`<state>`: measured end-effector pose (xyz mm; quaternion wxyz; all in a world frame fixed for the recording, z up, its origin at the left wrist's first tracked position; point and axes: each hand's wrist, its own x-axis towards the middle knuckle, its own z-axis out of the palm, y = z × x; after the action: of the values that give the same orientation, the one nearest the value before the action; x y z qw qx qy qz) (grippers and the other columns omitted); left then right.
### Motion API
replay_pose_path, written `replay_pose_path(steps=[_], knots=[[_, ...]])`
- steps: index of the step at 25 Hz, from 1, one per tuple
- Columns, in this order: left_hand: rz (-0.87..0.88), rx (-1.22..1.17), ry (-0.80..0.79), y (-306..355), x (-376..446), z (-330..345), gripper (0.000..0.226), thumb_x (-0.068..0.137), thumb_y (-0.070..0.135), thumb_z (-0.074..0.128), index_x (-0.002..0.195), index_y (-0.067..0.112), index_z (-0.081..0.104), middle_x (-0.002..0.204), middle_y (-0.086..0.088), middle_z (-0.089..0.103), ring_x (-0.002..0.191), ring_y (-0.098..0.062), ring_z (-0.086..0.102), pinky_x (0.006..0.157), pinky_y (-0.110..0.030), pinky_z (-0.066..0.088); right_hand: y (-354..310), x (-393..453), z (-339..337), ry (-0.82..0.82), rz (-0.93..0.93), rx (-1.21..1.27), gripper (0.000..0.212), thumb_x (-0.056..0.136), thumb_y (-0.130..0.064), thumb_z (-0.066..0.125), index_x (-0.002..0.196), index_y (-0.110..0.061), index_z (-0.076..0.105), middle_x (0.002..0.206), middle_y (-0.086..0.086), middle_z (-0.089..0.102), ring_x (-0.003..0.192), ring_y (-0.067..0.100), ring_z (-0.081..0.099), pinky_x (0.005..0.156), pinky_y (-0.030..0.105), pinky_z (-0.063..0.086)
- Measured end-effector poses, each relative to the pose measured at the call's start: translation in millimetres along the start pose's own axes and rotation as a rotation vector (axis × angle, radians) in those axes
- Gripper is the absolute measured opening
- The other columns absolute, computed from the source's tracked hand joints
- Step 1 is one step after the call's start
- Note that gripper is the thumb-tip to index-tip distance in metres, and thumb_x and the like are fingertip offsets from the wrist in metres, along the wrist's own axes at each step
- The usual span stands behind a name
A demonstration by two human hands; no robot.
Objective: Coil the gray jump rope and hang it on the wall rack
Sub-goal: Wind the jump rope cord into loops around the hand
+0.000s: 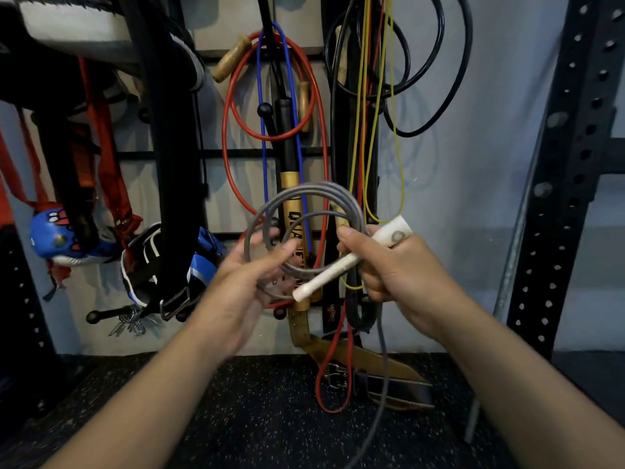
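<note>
- Several ropes hang on the wall rack (236, 154): a red rope (226, 130), a blue one (261, 96), yellow cords (378, 96) and a black cable (439, 62).
- A perforated black upright (568, 164) stands at the right.
- The gray jump rope (306, 192) is held coiled in front of the rack, one tail trailing down.
- The right hand (399, 275) grips the coil and both white handles (324, 277).
- The left hand (250, 275), blurred, holds the coil's lower left with curled fingers.
</note>
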<state>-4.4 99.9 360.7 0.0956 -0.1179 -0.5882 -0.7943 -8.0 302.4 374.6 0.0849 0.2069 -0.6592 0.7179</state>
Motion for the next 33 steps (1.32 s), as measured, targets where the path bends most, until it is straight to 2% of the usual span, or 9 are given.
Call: replay_pose_path(steps=[3, 6, 8, 11, 15, 18, 21, 27, 33], knots=[[0.266, 0.545, -0.119, 31.0, 3.3, -19.3, 0.103, 0.058, 0.051, 0.094, 0.147, 0.044, 0.043, 0.144, 0.012, 0.063, 0.130, -0.006, 0.059, 0.107, -0.035, 0.043, -15.2, -4.5, -9.0, -0.118, 0.007, -0.350, 0.029, 0.092, -0.034, 0.077, 0.076, -0.010, 0.074, 0.042, -0.009, 0.041, 0.035, 0.006, 0.034, 0.036, 0.017, 0.030], [0.449, 1.035, -0.329, 50.6, -3.3, -10.3, 0.097, 0.056, 0.082, 0.079, 0.141, 0.065, 0.035, 0.148, 0.031, 0.052, 0.131, 0.022, 0.042, 0.100, -0.017, 0.034, -23.8, -8.0, -2.3, -0.232, -0.036, -0.662, 0.042, 0.089, -0.037, 0.080, 0.084, 0.004, 0.070, 0.048, -0.005, 0.051, 0.044, 0.004, 0.043, 0.043, 0.018, 0.035], [0.403, 1.101, -0.370, 48.4, -10.1, 6.4, 0.076, 0.058, 0.096, 0.060, 0.126, 0.061, 0.053, 0.121, 0.033, 0.069, 0.108, 0.022, 0.058, 0.081, -0.012, 0.043, -27.0, -12.1, 9.7, -0.308, -0.110, -0.820, 0.035, 0.089, -0.031, 0.079, 0.079, 0.000, 0.067, 0.062, 0.011, 0.057, 0.056, 0.013, 0.048, 0.052, 0.031, 0.039], [0.460, 1.151, -0.306, 32.5, -14.3, 20.8, 0.067, 0.071, 0.093, 0.047, 0.095, 0.034, 0.068, 0.083, 0.008, 0.074, 0.077, -0.004, 0.067, 0.061, -0.024, 0.051, -28.0, -16.2, 20.7, -0.276, -0.113, -0.883, 0.022, 0.086, -0.024, 0.076, 0.069, -0.018, 0.064, 0.067, 0.004, 0.062, 0.062, 0.015, 0.053, 0.057, 0.037, 0.046], [0.586, 1.049, -0.250, 17.7, -10.6, 19.7, 0.041, 0.097, 0.060, 0.050, 0.087, 0.023, 0.066, 0.072, 0.000, 0.067, 0.071, -0.013, 0.063, 0.057, -0.026, 0.046, -22.9, -17.5, 23.2, -0.178, -0.103, -0.791, 0.014, 0.081, -0.021, 0.077, 0.073, -0.009, 0.074, 0.073, 0.021, 0.072, 0.061, 0.025, 0.060, 0.063, 0.049, 0.056], [0.686, 0.989, -0.151, 11.2, -9.5, 17.4, 0.033, 0.097, 0.054, 0.051, 0.079, 0.027, 0.060, 0.060, 0.006, 0.060, 0.062, -0.005, 0.060, 0.052, -0.013, 0.039, -14.9, -16.8, 23.7, -0.152, -0.077, -0.756, 0.026, 0.079, -0.035, 0.079, 0.070, -0.011, 0.074, 0.055, 0.008, 0.063, 0.052, 0.018, 0.055, 0.054, 0.043, 0.050], [0.616, 0.861, -0.075, 8.2, -7.6, 13.8, 0.033, 0.102, 0.043, 0.054, 0.082, 0.017, 0.061, 0.056, 0.008, 0.057, 0.051, -0.001, 0.056, 0.047, -0.010, 0.037, -14.8, -17.7, 21.5, -0.228, -0.021, -0.788, 0.038, 0.084, -0.053, 0.077, 0.072, -0.017, 0.072, 0.053, -0.006, 0.052, 0.049, 0.010, 0.046, 0.053, 0.035, 0.038], [0.295, 0.789, -0.273, 35.0, -5.3, 10.2, 0.022, 0.098, 0.020, 0.054, 0.080, 0.009, 0.061, 0.066, -0.007, 0.058, 0.054, -0.013, 0.050, 0.050, -0.022, 0.041, -21.7, -18.2, 20.9, -0.412, -0.108, -1.029, 0.034, 0.102, -0.045, 0.057, 0.097, -0.012, 0.065, 0.088, 0.005, 0.063, 0.076, 0.024, 0.060, 0.072, 0.043, 0.050], [0.100, 1.293, -0.481, 47.3, -20.5, 18.2, 0.036, 0.087, 0.065, 0.060, 0.096, 0.031, 0.056, 0.079, 0.004, 0.081, 0.074, -0.013, 0.075, 0.074, -0.041, 0.060, -22.7, -18.1, 28.0, -0.524, -0.099, -1.204, 0.024, 0.099, -0.045, 0.061, 0.084, -0.030, 0.071, 0.068, -0.011, 0.057, 0.063, 0.000, 0.051, 0.063, 0.022, 0.040]])
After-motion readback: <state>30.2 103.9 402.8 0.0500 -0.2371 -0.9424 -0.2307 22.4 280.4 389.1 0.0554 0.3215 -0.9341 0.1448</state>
